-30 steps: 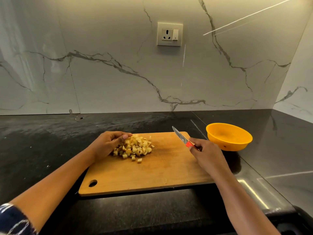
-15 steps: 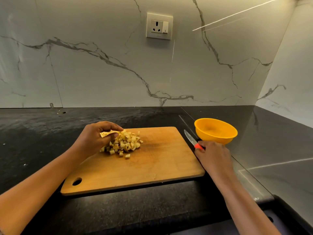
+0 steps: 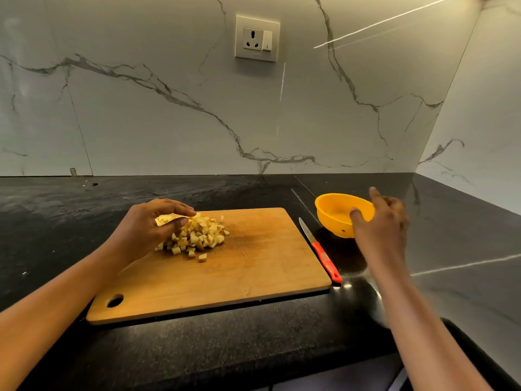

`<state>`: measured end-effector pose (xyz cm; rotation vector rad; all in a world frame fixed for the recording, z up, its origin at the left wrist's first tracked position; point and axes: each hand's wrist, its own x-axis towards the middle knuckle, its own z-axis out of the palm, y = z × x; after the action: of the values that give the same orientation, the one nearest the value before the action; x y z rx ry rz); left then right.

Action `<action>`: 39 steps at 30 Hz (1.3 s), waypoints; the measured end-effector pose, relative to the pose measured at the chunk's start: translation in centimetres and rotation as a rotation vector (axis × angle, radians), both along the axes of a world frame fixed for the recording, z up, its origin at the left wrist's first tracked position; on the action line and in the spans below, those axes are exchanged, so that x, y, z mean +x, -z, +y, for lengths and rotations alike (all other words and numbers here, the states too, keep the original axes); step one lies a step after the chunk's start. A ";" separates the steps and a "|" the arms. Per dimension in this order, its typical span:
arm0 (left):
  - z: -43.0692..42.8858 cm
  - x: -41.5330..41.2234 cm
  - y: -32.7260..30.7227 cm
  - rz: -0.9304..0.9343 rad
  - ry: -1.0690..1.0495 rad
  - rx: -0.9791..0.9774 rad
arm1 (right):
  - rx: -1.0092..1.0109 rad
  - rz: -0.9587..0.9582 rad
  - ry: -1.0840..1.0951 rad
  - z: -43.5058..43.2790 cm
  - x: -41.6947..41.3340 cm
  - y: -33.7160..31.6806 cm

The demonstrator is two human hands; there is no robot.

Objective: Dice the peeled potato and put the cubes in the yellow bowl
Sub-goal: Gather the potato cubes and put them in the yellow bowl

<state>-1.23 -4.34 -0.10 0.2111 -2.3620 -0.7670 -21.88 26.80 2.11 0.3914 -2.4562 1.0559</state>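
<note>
A pile of diced potato cubes [image 3: 203, 234] lies on the left half of the wooden cutting board [image 3: 253, 275]. My left hand [image 3: 143, 230] curls over the pile's left side and pinches a pale potato piece [image 3: 166, 220] between thumb and fingers. The yellow bowl [image 3: 334, 218] stands on the counter to the right of the board; I see no cubes in it. My right hand [image 3: 380, 230] is at the bowl's right rim, fingers spread, thumb over the rim, blurred by motion. The red-handled knife [image 3: 321, 251] lies on the counter between board and bowl.
The black stone counter [image 3: 84, 210] runs back to a marble wall with a socket [image 3: 257, 38]. A side wall closes the corner on the right. The counter's front edge lies just below the board.
My right hand has let go of the knife, which now lies beside the board, and has moved right to the bowl's rim. My left hand stays on the potato pile.
</note>
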 end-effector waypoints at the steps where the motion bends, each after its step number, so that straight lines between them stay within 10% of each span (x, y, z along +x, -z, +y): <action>1: 0.0 0.0 0.0 0.003 -0.003 0.003 | -0.013 -0.115 0.030 0.1 -1.2 -0.1; 9: -0.4 0.2 0.1 0.000 -0.061 0.019 | -0.284 -0.476 -0.049 -0.4 -6.4 1.2; 15: -0.2 0.0 0.0 0.021 -0.166 0.128 | -0.128 -0.271 -0.022 -2.1 -4.6 0.0; 18: -0.5 -0.2 0.0 0.073 -0.247 0.334 | -0.255 -0.120 -0.318 -5.7 -0.8 -1.8; 23: -0.8 -1.0 0.6 -0.157 -0.289 0.437 | -0.042 -0.605 -0.793 -14.3 4.3 -0.9; 39: 0.7 -1.5 -0.8 -0.041 -0.379 0.628 | -0.101 -0.621 -0.768 -19.4 8.6 0.5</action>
<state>-2.70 -3.67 0.67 0.9119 -1.9561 -1.2883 -13.29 7.40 1.58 1.1894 -2.8146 1.8208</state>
